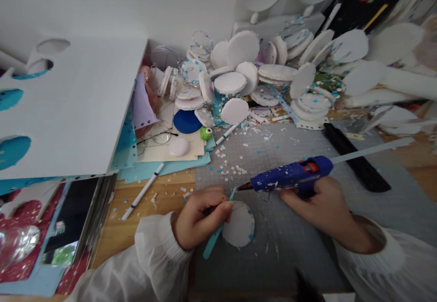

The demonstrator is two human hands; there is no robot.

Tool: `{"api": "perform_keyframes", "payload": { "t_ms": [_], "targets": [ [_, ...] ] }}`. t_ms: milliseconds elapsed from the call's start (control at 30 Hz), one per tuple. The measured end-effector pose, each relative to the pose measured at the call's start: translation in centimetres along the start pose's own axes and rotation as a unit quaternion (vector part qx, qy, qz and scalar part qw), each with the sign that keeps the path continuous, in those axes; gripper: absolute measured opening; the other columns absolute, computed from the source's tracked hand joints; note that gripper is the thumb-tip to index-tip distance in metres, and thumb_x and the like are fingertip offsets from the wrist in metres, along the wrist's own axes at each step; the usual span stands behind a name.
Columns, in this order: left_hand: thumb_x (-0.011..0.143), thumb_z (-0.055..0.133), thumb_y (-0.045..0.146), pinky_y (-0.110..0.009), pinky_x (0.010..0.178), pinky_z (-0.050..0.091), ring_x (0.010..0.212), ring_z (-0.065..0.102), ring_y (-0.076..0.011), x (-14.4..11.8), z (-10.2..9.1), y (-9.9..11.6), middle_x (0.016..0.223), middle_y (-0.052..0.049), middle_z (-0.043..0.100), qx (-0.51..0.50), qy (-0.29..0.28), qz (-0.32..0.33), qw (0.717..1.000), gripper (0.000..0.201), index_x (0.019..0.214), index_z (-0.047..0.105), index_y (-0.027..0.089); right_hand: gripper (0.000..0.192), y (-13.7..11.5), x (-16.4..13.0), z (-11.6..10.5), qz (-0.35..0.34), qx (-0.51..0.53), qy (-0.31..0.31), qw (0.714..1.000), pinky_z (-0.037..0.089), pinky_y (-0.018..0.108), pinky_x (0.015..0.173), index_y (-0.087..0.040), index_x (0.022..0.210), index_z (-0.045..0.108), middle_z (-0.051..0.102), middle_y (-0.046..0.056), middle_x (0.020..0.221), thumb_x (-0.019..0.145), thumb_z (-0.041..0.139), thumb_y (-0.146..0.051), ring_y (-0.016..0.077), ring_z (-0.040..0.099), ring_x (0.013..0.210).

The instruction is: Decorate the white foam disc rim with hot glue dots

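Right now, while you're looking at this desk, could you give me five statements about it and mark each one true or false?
1. The right hand holds a blue glue gun. True.
2. Its nozzle points toward the left hand. True.
3. The left hand is without a tool in its grip. False: it pinches a slim teal tool.
4. The small white disc beside the left hand has blue bits along its rim. True.
5. Beyond the hands, everything is neatly stacked. False: other white discs lie in a loose heap.

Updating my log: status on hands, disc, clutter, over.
Left hand: teal tool. Right hand: blue glue gun, nozzle near tool's tip. White disc beside left hand. Confetti on mat.
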State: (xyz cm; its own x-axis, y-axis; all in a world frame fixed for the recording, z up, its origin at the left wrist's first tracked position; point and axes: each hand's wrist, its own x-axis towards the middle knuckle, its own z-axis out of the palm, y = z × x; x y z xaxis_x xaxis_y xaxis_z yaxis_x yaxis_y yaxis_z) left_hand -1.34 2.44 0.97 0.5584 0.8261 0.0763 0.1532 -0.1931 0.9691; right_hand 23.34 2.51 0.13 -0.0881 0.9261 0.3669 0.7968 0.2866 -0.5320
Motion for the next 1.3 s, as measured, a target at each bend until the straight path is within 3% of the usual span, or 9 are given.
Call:
{"api": "perform_keyframes", "payload": {
  "t_ms": [633, 833, 1133, 1300],
  "targets": [
    [0.096, 0.040, 0.031, -0.024, 0.055, 0.032, 0.057, 0.043, -0.0104, -0.15, 0.03, -0.22, 0.057, 0.001, 0.043, 0.000, -0.002, -0.003, 1.000, 0.042, 0.058, 0.049, 0.015, 0.029, 0.06, -0.06, 0.04, -0.009, -0.015, 0.001, 1.000, 0.028, 0.022, 0.032, -0.021, 0.043, 0.041, 0.041, -0.005, 0.032, 0.069, 0.054, -0.025, 0.0088, 0.039, 0.027],
    [0.096, 0.038, 0.036, -0.024, 0.056, 0.033, 0.057, 0.044, -0.0105, -0.20, -0.02, -0.18, 0.056, 0.000, 0.045, 0.006, -0.001, -0.010, 1.000, 0.046, 0.057, 0.050, 0.015, 0.027, 0.48, -0.38, 0.17, -0.030, -0.060, 0.033, 0.997, 0.037, 0.026, 0.038, -0.021, 0.046, 0.046, 0.051, -0.001, 0.040, 0.070, 0.055, -0.029, 0.0146, 0.051, 0.035],
    [0.096, 0.038, 0.038, -0.024, 0.055, 0.033, 0.056, 0.045, -0.0110, 0.00, -0.02, 0.12, 0.055, 0.000, 0.046, 0.011, 0.000, -0.009, 1.000, 0.048, 0.056, 0.050, 0.015, 0.031, -0.01, -0.04, -0.31, -0.004, -0.008, 0.011, 1.000, 0.031, 0.024, 0.036, -0.023, 0.043, 0.040, 0.046, -0.004, 0.034, 0.069, 0.056, -0.029, 0.0111, 0.044, 0.030],
    [0.096, 0.039, 0.036, -0.023, 0.055, 0.033, 0.056, 0.044, -0.0103, -0.04, -0.04, 0.07, 0.056, 0.000, 0.044, 0.001, -0.001, -0.006, 1.000, 0.046, 0.056, 0.049, 0.015, 0.022, 0.17, -0.24, -0.09, 0.006, -0.004, 0.001, 1.000, 0.038, 0.024, 0.039, -0.022, 0.050, 0.048, 0.053, -0.003, 0.039, 0.069, 0.057, -0.029, 0.0130, 0.051, 0.036]
  ]
}}
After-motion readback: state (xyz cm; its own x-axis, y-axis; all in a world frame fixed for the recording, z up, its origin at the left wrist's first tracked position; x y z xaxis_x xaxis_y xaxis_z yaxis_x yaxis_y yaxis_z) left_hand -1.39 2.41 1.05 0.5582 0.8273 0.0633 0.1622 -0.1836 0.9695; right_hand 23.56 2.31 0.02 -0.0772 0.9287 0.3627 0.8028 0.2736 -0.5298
